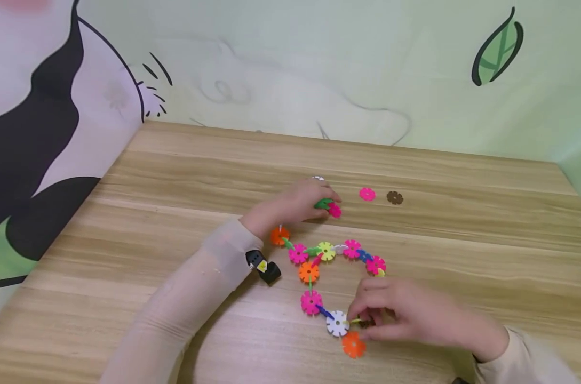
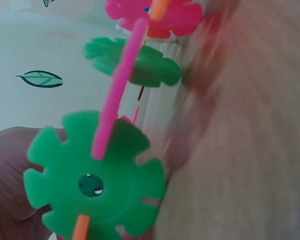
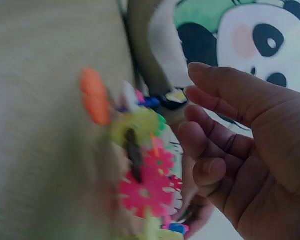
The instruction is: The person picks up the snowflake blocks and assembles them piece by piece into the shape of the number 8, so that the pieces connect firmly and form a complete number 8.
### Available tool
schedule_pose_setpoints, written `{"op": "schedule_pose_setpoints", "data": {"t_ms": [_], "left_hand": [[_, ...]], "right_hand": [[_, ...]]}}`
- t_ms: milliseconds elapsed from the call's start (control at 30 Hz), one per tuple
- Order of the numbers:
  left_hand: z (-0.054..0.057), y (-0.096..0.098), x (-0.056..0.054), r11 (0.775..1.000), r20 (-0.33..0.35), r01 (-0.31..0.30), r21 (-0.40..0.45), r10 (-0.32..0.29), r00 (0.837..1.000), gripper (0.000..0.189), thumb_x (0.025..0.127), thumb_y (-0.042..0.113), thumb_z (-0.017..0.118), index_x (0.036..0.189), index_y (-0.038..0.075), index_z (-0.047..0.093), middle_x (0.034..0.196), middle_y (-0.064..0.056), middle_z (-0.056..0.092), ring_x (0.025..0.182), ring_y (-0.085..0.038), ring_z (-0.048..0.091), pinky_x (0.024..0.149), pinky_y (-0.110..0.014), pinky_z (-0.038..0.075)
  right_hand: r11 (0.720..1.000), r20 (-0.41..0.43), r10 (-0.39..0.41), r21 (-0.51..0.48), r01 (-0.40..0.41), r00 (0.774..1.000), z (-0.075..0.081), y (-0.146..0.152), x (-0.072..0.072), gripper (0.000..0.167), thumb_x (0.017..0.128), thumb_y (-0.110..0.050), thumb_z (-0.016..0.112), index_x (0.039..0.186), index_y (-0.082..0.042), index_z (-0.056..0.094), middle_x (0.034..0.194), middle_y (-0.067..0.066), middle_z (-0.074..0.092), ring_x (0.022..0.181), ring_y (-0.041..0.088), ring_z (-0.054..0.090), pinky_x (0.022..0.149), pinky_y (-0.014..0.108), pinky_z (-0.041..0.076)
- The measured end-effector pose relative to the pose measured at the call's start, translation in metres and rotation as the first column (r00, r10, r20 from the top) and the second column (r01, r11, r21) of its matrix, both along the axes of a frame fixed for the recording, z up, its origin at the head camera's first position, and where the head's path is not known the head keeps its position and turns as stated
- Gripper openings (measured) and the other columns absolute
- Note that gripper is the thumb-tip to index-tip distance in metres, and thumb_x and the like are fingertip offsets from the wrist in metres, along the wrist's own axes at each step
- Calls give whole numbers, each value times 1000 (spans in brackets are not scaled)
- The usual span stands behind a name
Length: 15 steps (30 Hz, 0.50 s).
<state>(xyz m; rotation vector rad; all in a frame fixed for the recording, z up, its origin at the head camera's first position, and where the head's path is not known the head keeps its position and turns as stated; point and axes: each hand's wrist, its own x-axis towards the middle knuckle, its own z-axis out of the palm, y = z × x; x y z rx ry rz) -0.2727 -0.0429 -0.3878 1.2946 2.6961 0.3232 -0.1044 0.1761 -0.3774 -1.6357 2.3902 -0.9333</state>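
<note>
My left hand (image 1: 305, 201) reaches over a few slotted flower discs at the back. A green disc (image 1: 323, 204) shows under its fingers and a pink disc (image 1: 335, 210) at the fingertips; whether it grips either, I cannot tell. My right hand (image 1: 396, 309) is beside the near end of a chain of interlocked discs, its fingers loosely bent and nothing between them in the right wrist view. By its thumb is an orange disc (image 1: 354, 344), next to the chain's white disc (image 1: 337, 324). This hand hides the chain's right side. Close up, the left wrist view shows a green disc (image 2: 115, 195).
A pink disc (image 1: 367, 193) and a brown disc (image 1: 395, 198) lie farther back on the wooden table (image 1: 463, 224). An orange disc (image 1: 280, 236) ends the chain's left tail near my left wrist, where a black wrist camera (image 1: 263, 266) sits. Printed walls border the table.
</note>
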Motion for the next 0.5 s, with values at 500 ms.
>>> {"op": "schedule_pose_setpoints", "data": {"t_ms": [500], "left_hand": [[-2,-5,-3,993,-1,-108,49,108,994,41,91,24,66,128,9,60,127,-10,61,119,-26,55,107,-40,39]], "right_hand": [[902,-152,-363,188,387,919,-35,-2,51,33,86,-38,70,108,-13,70,73,-19,45,66,-10,36,59,8,35]]}}
